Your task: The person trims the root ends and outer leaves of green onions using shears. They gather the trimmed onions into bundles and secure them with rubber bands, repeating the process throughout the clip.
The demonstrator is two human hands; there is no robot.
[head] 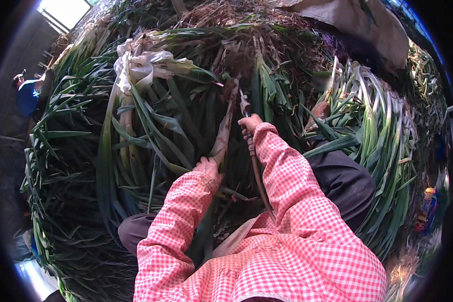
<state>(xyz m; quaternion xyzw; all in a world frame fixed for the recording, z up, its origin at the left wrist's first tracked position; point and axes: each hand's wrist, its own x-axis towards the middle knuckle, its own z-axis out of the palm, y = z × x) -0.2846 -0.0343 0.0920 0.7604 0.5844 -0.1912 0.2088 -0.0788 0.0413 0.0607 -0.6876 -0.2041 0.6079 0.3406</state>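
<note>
My left hand [208, 168] is closed around the lower part of a long leek-like green onion [222, 140], whose pale stalk slants up and away from me. In my right hand [251, 124] is a metal air gun [245, 105], its thin nozzle directed toward the onion's root end. From the grip a brown hose [260, 181] runs back under my sleeve toward my lap. The onion's root end looks blurred, and its leaves pass partly out of sight below my left hand.
Piles of green onions [71, 162] rise on my left, with more stalks [377, 117] on my right. Whitish peeled skins [136, 70] hang over leaves at the upper left. A tan sheet [358, 26] covers the far right. Another person in blue [27, 98] is at the far left.
</note>
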